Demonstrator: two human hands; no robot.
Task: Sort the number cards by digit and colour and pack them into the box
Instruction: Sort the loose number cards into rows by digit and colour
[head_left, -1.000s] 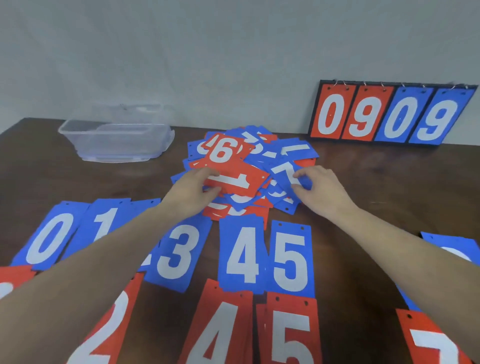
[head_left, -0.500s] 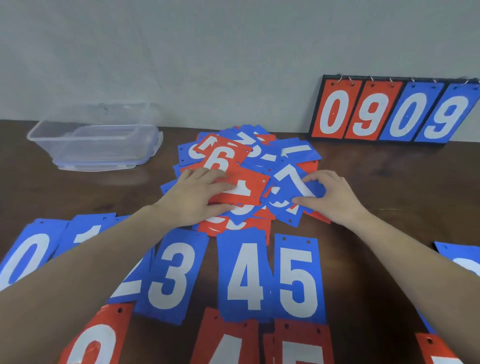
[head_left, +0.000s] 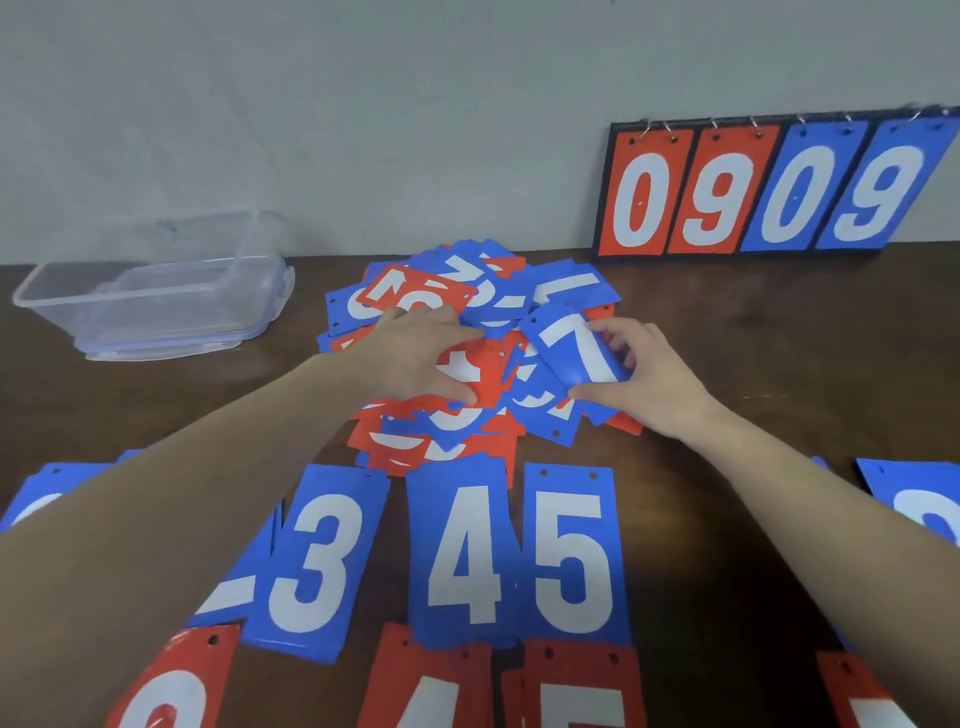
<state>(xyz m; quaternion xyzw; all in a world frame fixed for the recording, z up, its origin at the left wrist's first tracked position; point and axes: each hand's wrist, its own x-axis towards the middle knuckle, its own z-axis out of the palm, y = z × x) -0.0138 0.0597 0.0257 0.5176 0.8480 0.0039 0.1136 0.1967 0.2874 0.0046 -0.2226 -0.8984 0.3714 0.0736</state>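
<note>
The right hand (head_left: 654, 384) has its grip closed on a blue 7 card (head_left: 576, 348), thumb beneath the near corner and fingers curled over the far edge, so the card is tipped up off the heap, apparently to read the digit and pull it clear. The left hand (head_left: 421, 353) lies with fingers spread flat on a red card (head_left: 485, 371) in the middle of the heap; it pins rather than grasps, and I'd guess it is there to stop the loose cards sliding while the other hand draws one out.

Both hands work in the unsorted pile (head_left: 467, 364), a jumble of red and blue cards at the centre of the table (head_left: 779, 364). Nearer the person, sorted cards lie face up in rows: a blue 3 (head_left: 317, 561), blue 4 (head_left: 462, 551) and blue 5 (head_left: 571, 551) side by side in counting order, with red cards in a row below them, partly cut off by the frame. That layout seems meant to keep each digit and colour in its own slot, so the 7 probably belongs further right.

The clear plastic box (head_left: 156, 296) stands off to the left at the back, well apart from the pile, with no cards visible in it. A flip scoreboard (head_left: 769, 187) reading 0909 leans against the wall at the right.
</note>
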